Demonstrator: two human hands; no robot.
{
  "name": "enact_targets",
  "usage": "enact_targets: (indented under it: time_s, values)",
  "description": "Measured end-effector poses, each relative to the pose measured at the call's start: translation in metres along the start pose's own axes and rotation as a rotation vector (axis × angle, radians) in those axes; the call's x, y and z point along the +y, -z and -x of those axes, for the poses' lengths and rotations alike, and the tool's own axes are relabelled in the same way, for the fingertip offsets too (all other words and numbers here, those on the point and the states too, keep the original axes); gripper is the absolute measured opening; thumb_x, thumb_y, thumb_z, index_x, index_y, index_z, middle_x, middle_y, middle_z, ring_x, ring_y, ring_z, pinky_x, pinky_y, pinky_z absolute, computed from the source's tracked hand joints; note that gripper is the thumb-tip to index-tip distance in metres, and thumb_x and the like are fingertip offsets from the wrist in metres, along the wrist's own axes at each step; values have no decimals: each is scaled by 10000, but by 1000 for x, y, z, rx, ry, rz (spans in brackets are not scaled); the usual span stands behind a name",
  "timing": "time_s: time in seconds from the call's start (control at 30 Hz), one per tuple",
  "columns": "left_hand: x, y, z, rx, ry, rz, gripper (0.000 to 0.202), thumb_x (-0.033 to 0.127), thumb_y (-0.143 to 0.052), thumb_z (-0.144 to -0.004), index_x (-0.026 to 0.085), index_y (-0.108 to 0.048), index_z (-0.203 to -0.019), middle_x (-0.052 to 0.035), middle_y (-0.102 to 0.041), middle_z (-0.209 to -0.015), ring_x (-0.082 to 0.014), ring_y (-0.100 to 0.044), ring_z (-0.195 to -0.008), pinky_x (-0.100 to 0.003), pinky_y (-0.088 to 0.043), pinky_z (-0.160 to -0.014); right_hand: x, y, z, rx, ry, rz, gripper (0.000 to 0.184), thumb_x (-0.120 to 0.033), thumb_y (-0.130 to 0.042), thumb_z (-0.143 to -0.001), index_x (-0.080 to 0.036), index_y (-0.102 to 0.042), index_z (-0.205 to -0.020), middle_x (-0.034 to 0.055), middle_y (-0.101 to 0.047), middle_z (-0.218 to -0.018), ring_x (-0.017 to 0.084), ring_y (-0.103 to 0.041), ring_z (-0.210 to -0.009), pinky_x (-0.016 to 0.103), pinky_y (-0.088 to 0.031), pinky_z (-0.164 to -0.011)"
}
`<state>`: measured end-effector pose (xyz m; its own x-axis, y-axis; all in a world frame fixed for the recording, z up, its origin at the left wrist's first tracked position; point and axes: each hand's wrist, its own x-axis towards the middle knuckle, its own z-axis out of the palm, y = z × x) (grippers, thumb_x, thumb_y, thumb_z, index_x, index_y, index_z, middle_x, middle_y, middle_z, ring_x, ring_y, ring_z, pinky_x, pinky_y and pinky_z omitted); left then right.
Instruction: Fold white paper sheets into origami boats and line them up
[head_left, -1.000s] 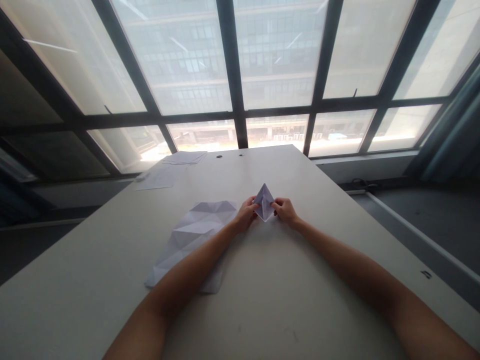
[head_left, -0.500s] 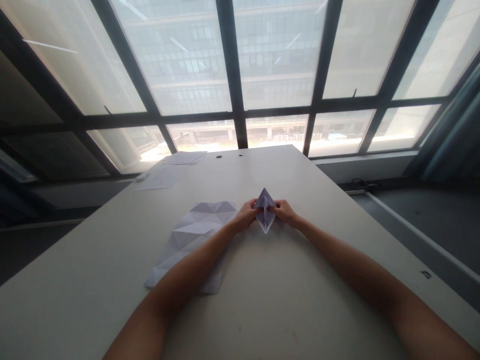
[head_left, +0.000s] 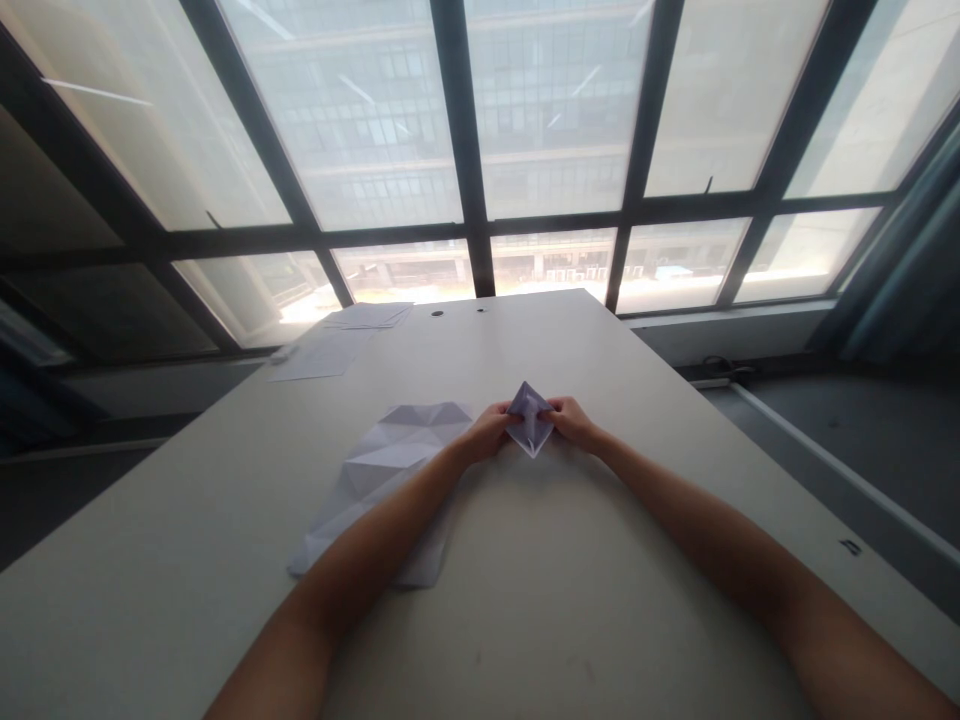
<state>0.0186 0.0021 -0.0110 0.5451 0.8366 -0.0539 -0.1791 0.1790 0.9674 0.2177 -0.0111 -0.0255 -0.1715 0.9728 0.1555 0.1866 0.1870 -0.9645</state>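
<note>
A small piece of folded paper [head_left: 531, 436], diamond-shaped from above, is held between my two hands over the middle of the white table [head_left: 555, 600]. My left hand [head_left: 491, 430] grips its left corner, and my right hand [head_left: 571, 421] pinches the right corner. Both thumbs press on the inner faces of the paper, while most other fingers are hidden behind it. Left of my hands a larger creased sheet of paper [head_left: 390, 462] lies on the table, partly covered by my left forearm.
Several flat white sheets [head_left: 367, 316] lie at the table's far left. Two small dark spots, one a round disc [head_left: 437, 314], show near the far edge. A small dark mark [head_left: 850, 547] sits near the right edge. Tall windows [head_left: 555, 110] stand beyond the table.
The folded paper has been spread wider and shorter between my hands, its top point now lower and its lower point slightly higher. My hands have barely moved.
</note>
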Motion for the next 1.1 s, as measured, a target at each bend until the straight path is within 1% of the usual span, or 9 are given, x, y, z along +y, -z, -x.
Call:
enact_targets:
  time_s: [0.1, 0.2, 0.3, 0.43, 0.53, 0.77, 0.87, 0.97, 1.1]
  values:
    - [0, 0, 0, -17, 12, 37, 331, 172, -761, -634, 114, -734, -958, -81, -728, -850, -179, -657, -732, -266, -481, -709, -2, 0, 1, -16, -12, -33, 233, -376, -646, -705, -145, -673, -698, -22, -564, -581, 106, -448, -533, 220, -316, -514]
    - [-1, 0, 0, -16, 6, 34, 343, 166, -747, -649, 115, -728, -988, -85, -730, -865, -190, -663, -749, -271, -488, -713, -5, -1, 3, -21, -32, -116, 190, -333, -661, -680, -152, -658, -739, -14, -603, -636, 117, -507, -571, 223, -369, -547]
    - [-1, 1, 0, -27, 1, 24, 345, 162, -740, -661, 119, -727, -1003, -89, -734, -882, -193, -664, -750, -265, -486, -698, -7, -3, 4, -14, -66, -226, 194, -310, -680, -659, -157, -637, -770, -9, -621, -670, 127, -544, -607, 227, -401, -583]
    - [-1, 1, 0, -10, -10, 20, 338, 159, -736, -661, 127, -727, -998, -84, -738, -877, -194, -665, -742, -253, -479, -673, -10, -5, 6, -16, -128, -375, 215, -278, -707, -625, -170, -603, -778, -18, -611, -669, 132, -554, -621, 233, -414, -603]
    - [0, -1, 1, -10, -6, 22, 352, 162, -739, -660, 126, -725, -1009, -81, -739, -879, -195, -666, -749, -254, -482, -681, -13, -6, 7, -34, -161, -458, 225, -253, -702, -613, -178, -597, -796, -17, -623, -693, 138, -568, -643, 236, -425, -619]
    - [5, -8, 4, -17, -8, 32, 307, 199, -759, -651, 109, -730, -942, -79, -732, -858, -189, -660, -741, -268, -495, -719, -13, -7, 5, -70, -161, -479, 283, -265, -647, -621, -195, -602, -891, 2, -660, -764, 181, -610, -703, 267, -476, -664]
    - [5, -8, 4, -8, -7, 34, 314, 202, -763, -655, 114, -726, -954, -72, -729, -846, -182, -658, -729, -267, -498, -714, -10, -7, 3, -77, -155, -495, 295, -257, -646, -618, -191, -600, -903, 4, -663, -761, 182, -614, -696, 272, -488, -668]
    - [2, -6, 1, 6, -4, 33, 331, 211, -773, -658, 122, -722, -973, -78, -731, -864, -182, -662, -732, -267, -503, -705, -9, -8, 1, -39, -169, -489, 299, -264, -663, -622, -191, -586, -902, 9, -658, -760, 181, -617, -692, 281, -505, -662]
    - [-1, -5, -3, 107, 8, -7, 299, 219, -788, -654, 121, -714, -927, -75, -721, -820, -175, -659, -701, -252, -493, -646, -10, -9, 0, 48, -212, -447, 302, -262, -703, -636, -190, -579, -902, 21, -656, -749, 177, -625, -672, 277, -518, -604]
